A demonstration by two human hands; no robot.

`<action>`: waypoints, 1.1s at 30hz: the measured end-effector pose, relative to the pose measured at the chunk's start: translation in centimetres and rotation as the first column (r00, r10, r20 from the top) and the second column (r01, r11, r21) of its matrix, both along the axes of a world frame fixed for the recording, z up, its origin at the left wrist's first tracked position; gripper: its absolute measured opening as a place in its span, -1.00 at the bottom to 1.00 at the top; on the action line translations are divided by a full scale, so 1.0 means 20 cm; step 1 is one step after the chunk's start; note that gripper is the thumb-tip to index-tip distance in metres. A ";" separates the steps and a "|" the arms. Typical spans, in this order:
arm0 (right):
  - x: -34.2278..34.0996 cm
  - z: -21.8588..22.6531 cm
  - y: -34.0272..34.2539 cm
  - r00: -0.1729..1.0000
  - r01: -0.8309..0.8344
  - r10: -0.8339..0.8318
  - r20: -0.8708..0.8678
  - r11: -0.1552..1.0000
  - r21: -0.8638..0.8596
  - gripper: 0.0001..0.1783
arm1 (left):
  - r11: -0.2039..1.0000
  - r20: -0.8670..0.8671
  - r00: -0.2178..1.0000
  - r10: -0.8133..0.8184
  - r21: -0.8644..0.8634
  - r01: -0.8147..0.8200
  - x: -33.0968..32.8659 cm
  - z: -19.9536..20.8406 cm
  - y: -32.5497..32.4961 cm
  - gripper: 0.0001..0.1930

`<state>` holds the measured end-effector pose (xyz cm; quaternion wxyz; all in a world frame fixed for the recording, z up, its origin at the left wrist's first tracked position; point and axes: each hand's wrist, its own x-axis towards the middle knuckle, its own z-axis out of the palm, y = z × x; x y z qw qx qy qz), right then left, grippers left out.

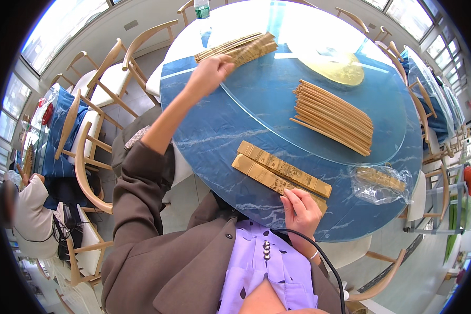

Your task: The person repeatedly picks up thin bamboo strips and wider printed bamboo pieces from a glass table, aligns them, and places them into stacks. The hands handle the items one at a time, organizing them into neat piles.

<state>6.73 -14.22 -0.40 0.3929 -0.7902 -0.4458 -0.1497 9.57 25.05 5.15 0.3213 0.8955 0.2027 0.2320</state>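
Observation:
My left hand [212, 73] reaches out to the far left of the table. Its fingers are closed at the near edge of a gold flattened paper box [256, 51], which looks slightly blurred on top of a stack of similar gold pieces [222, 48]. Close to my body, my right hand [302, 212] pinches the lower right part of another gold flat box [260, 175]. Just beyond that one, and nearly parallel to it, lies a second printed gold piece [282, 166].
A row of thin wooden sticks [335, 118] rests on the round glass turntable [261, 112]. Farther back is a yellow round item [340, 68]. A clear plastic bag [380, 183] with something gold inside sits at the right edge. Beyond the stack stands a bottle [202, 9]. Wooden chairs [91, 157] surround the table.

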 end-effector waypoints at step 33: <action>0.79 0.12 -0.03 0.968 0.139 -0.077 0.239 0.956 -0.259 -0.81 | 0.740 0.433 0.743 0.510 0.220 -0.636 0.39 -0.69 0.65 -0.37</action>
